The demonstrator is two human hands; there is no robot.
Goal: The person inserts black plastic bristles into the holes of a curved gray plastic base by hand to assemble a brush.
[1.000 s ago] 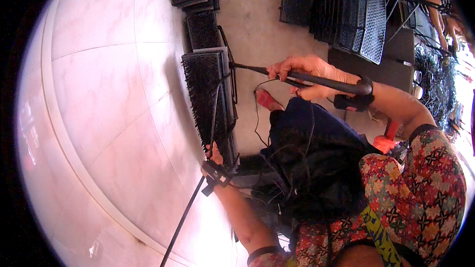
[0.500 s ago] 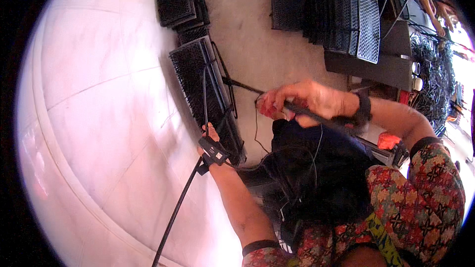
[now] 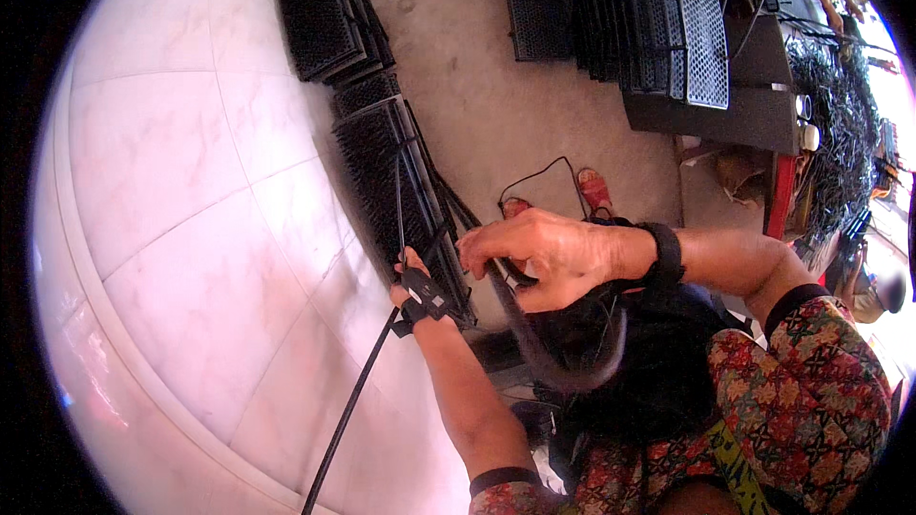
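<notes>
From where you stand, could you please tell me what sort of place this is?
Probably a workshop: black perforated panels are stacked together, a tangled heap of thin black pieces lies at the right, and bristly dark panels line the pale tiles.

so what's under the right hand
A black strap comes out below the right hand, its loop in front of dark cloth. A red shoe peeks past the hand's far edge. The palm and whatever it covers are hidden.
</notes>
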